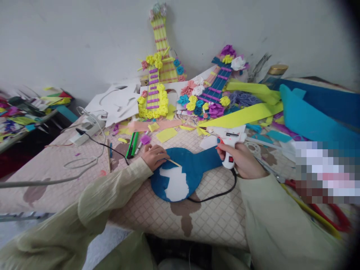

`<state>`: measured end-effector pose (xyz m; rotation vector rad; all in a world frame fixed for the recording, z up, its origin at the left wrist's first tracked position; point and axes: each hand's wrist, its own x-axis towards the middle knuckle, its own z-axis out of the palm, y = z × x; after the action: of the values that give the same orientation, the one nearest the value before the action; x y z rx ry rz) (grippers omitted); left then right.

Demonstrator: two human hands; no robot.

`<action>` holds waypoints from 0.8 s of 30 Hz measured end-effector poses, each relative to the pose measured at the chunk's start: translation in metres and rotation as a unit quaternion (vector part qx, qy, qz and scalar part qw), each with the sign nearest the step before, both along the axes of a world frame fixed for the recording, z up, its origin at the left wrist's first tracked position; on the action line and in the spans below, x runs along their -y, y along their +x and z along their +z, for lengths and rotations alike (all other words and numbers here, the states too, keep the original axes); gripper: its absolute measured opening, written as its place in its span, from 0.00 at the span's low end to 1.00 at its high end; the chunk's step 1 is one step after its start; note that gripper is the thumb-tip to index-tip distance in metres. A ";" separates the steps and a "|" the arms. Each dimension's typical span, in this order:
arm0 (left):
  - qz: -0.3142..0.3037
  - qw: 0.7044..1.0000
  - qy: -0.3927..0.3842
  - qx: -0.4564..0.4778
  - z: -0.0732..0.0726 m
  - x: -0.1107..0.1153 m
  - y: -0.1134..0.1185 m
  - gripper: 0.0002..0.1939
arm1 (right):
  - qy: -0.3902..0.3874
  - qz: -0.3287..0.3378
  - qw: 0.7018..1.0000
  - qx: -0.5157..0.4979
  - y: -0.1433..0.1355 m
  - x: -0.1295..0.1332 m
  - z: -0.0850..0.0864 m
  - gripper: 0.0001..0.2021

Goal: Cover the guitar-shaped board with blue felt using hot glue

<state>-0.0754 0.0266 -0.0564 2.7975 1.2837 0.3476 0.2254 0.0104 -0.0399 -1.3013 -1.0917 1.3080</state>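
My right hand (244, 161) is wrapped round the handle of a white hot glue gun (233, 144), its black cord trailing down and left under the blue piece. My left hand (154, 156) pinches a thin wooden stick (174, 162) that points right across a blue guitar-shaped cutout (194, 168). The cutout lies flat on the table, its round body below my left hand and its neck reaching right behind the glue gun. A jagged white patch (177, 183) shows on the body, just below the stick's tip.
Beyond the cutout stand paper-flower guitars, one yellow (153, 93) and one blue (215, 88). A green utility knife (132, 145) lies left of my left hand. A power strip (87, 129) with cables is farther left. Red-handled scissors (334, 213) lie by my right sleeve.
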 end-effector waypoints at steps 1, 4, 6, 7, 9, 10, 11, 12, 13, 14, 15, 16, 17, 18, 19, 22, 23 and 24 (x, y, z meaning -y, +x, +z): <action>0.000 1.000 -0.002 0.002 -0.001 0.000 -0.001 0.13 | -0.001 0.000 1.000 0.001 0.000 0.000 0.000 0.11; -0.002 1.000 -0.015 0.014 -0.004 0.000 -0.003 0.15 | -0.001 -0.001 1.000 0.005 0.000 0.001 0.001 0.11; -0.004 1.000 -0.015 0.019 -0.004 0.003 -0.005 0.15 | -0.005 -0.002 1.000 0.012 0.001 0.001 0.000 0.11; -0.004 1.000 -0.010 0.024 -0.004 0.004 -0.006 0.15 | -0.007 -0.004 1.000 0.016 0.001 0.000 0.000 0.11; 0.006 0.999 0.007 0.036 -0.002 0.004 -0.011 0.15 | -0.009 -0.007 1.000 0.023 0.002 0.000 -0.001 0.11; 0.022 0.999 0.016 0.043 -0.001 0.003 -0.014 0.15 | -0.009 -0.009 1.000 0.026 0.003 0.000 -0.001 0.11; 0.046 0.998 0.023 0.047 0.000 0.000 -0.018 0.15 | -0.008 -0.009 1.000 0.027 0.003 0.000 0.000 0.11; 0.075 0.996 0.027 0.048 0.001 -0.004 -0.021 0.15 | -0.006 -0.009 1.000 0.026 0.003 0.001 0.000 0.11; 0.103 0.993 0.027 0.046 0.002 -0.010 -0.025 0.15 | -0.005 -0.007 1.000 0.025 0.003 0.001 0.001 0.12; 0.127 0.991 0.026 0.043 0.001 -0.016 -0.028 0.15 | -0.002 -0.006 1.000 0.024 0.003 0.001 0.001 0.12; 0.143 0.989 0.023 0.040 0.000 -0.022 -0.030 0.15 | 0.000 -0.004 1.000 0.022 0.003 0.002 0.002 0.12; 0.154 0.987 0.020 0.038 -0.002 -0.028 -0.032 0.14 | 0.002 -0.003 1.000 0.020 0.003 0.002 0.001 0.12; 0.162 0.986 0.018 0.037 -0.004 -0.032 -0.033 0.13 | 0.004 -0.003 1.000 0.019 0.003 0.002 0.001 0.12; 0.169 0.985 0.016 0.037 -0.006 -0.036 -0.033 0.13 | 0.005 -0.004 1.000 0.017 0.003 0.002 0.000 0.12; 0.174 0.984 0.015 0.040 -0.008 -0.037 -0.032 0.13 | 0.005 -0.007 1.000 0.016 0.003 0.002 0.000 0.12; 0.171 0.984 -0.001 0.055 -0.013 -0.033 -0.023 0.15 | 0.006 -0.010 1.000 0.007 0.003 0.002 -0.001 0.12; 0.166 0.984 -0.011 0.059 -0.013 -0.030 -0.018 0.15 | 0.008 -0.008 1.000 0.005 0.003 0.002 0.000 0.12; 0.163 0.984 -0.023 0.063 -0.013 -0.027 -0.013 0.16 | 0.009 -0.004 1.000 0.002 0.002 0.002 0.000 0.12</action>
<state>-0.0885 0.0532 -0.0698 2.4779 1.6934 0.4897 0.2277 0.0083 -0.0397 -1.2938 -1.0978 1.2885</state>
